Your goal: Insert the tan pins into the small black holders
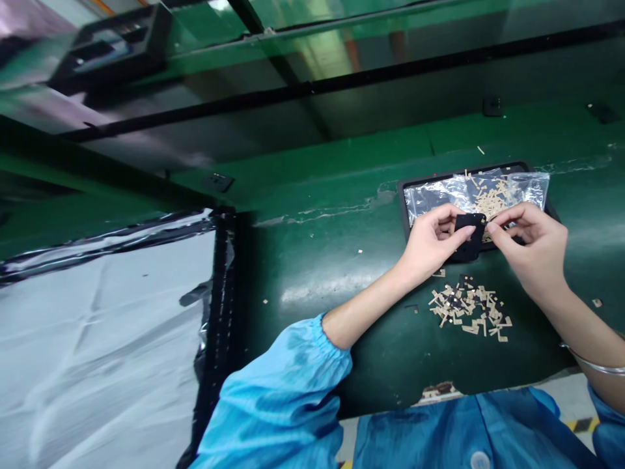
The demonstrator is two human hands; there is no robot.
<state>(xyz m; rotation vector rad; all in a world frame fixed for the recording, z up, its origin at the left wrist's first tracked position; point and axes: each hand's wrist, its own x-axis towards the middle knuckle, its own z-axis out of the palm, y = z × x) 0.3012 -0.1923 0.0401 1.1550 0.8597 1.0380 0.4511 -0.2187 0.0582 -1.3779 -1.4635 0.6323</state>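
Note:
My left hand grips a small flat black plate between thumb and fingers, above the near edge of a black tray. My right hand is closed in a pinch at the plate's right edge; whatever sits between its fingertips is too small to make out. Behind the hands, a clear plastic bag lies in the tray with many small beige pieces on it. Below the hands, a loose pile of beige and black L-shaped bits is spread on the green tabletop.
To the left stands a black-edged box with a white sheet over it. A dark rail runs along the back, and a black open case sits beyond it. Small black parts lie towards the back.

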